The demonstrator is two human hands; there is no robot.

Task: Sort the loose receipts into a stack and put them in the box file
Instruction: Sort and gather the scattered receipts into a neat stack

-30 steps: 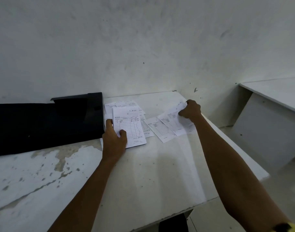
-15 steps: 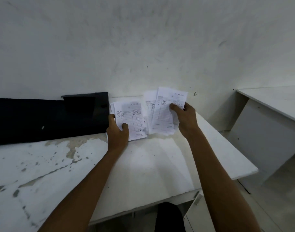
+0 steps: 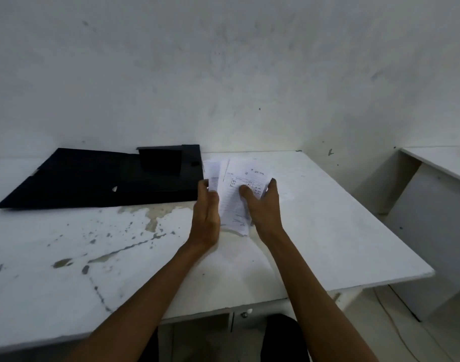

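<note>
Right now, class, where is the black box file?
In the head view the black box file lies open on the white table against the wall, left of the receipts held between the left hand and right hand.

Bare forearms [image 3: 155, 296], 2 ungloved hands [image 3: 206, 218].

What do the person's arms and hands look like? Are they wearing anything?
Both arms are bare, with no sleeves in view. The left hand and right hand wear no gloves, and no rings or watch show. The fingers are slim.
</note>
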